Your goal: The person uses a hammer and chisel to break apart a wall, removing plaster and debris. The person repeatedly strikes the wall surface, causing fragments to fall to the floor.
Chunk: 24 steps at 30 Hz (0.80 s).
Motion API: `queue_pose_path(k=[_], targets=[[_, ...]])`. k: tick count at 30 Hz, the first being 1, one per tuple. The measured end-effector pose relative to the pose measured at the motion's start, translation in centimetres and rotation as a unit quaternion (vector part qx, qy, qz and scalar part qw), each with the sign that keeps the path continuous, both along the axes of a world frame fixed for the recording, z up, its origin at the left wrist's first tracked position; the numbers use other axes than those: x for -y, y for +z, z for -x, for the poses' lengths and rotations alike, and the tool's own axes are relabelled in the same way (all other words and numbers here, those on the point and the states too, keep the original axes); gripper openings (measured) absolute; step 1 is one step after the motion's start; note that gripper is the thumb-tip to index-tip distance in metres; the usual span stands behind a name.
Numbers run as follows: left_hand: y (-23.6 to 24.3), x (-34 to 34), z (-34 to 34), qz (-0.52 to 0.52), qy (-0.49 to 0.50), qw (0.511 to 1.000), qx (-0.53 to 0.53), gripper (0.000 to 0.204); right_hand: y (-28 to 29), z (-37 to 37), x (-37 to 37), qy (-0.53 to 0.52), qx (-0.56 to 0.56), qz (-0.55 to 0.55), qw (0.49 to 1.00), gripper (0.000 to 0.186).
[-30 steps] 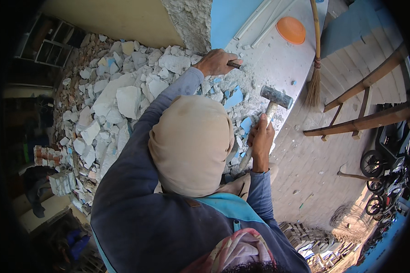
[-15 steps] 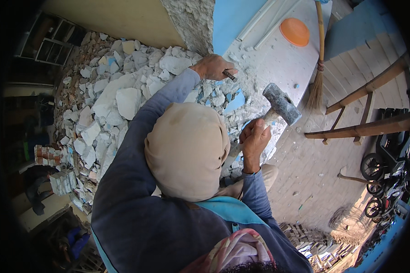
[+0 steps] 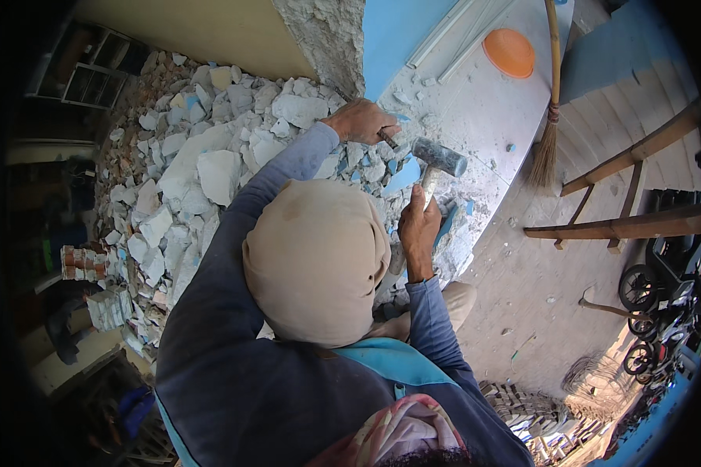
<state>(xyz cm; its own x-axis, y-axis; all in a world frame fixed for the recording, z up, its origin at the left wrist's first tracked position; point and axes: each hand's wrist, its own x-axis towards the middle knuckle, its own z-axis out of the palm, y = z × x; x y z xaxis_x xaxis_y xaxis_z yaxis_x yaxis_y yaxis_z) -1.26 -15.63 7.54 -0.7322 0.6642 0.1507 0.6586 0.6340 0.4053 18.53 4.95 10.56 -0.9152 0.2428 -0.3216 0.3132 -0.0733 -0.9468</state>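
Observation:
My left hand [image 3: 360, 122] is closed around a dark steel chisel [image 3: 389, 141], beside the broken lower edge of the wall [image 3: 329, 35]. The chisel's butt end sticks out toward the right, and a bit of its other end shows against the wall. In my right hand [image 3: 419, 232] is the pale handle of a club hammer [image 3: 440, 157]. The hammer's grey block head is close to the chisel's butt end; whether they touch I cannot tell. Broken concrete and blue-painted chips [image 3: 401, 176] lie below both hands.
A heap of rubble [image 3: 218, 175] spreads to the left. A rounded beige cloth covering [image 3: 317, 265] blocks the middle. Toward the right are an orange basin [image 3: 509, 53], a broom [image 3: 547, 148], a wooden ladder-like frame [image 3: 617, 227] and parked motorcycles [image 3: 639, 286].
My right hand has moved up and left, bringing the hammer head close to the chisel. My left hand keeps its grip on the chisel, having shifted slightly.

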Motion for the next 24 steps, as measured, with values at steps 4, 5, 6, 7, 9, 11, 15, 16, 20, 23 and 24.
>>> queue_pose_path(k=[4,5,6,7,9,11,15,16,20,23,24], targets=[[-0.2,-0.3,0.2,0.006,0.032,0.999,0.027,0.038,0.1,-0.4,0.1,-0.092,0.045,0.108,0.989,0.050],[-0.2,-0.4,0.4,-0.003,0.038,0.999,0.016,0.039,-0.1,-0.3,0.3,-0.064,0.008,0.135,0.989,0.048],[-0.1,-0.5,0.7,0.004,0.032,0.999,0.032,0.039,-0.2,-0.2,0.4,-0.007,-0.029,0.064,0.997,0.047],[-0.1,-0.7,0.7,0.017,0.030,0.998,0.049,0.040,-0.4,0.0,0.4,0.018,-0.082,-0.020,0.996,0.046],[0.0,-0.9,0.8,0.023,0.033,0.997,0.070,0.041,-0.6,0.1,0.2,0.042,-0.017,-0.018,0.999,0.046],[0.0,-1.1,0.9,0.001,0.056,0.997,0.046,0.042,-0.8,0.1,0.0,0.003,0.000,0.032,0.999,0.045],[-0.6,-1.2,1.1,-0.013,0.067,0.996,0.049,0.041,-1.2,0.5,-0.2,-0.083,0.010,0.203,0.976,0.050],[-0.7,-1.0,1.2,-0.020,0.077,0.996,0.047,0.040,-1.4,0.8,-0.1,0.017,-0.030,-0.012,0.999,0.049],[0.3,1.3,1.3,-0.056,0.136,0.988,0.053,0.033,-2.2,1.4,-0.3,0.107,0.049,-0.033,0.993,0.049],[1.8,2.3,-0.7,0.028,0.136,0.986,0.093,0.019,-2.4,-0.6,-1.1,0.082,0.099,-0.007,0.992,0.047],[2.2,1.9,-1.5,0.062,0.133,0.982,0.117,0.018,-2.4,-1.6,-1.5,0.075,0.153,0.022,0.985,0.046]])
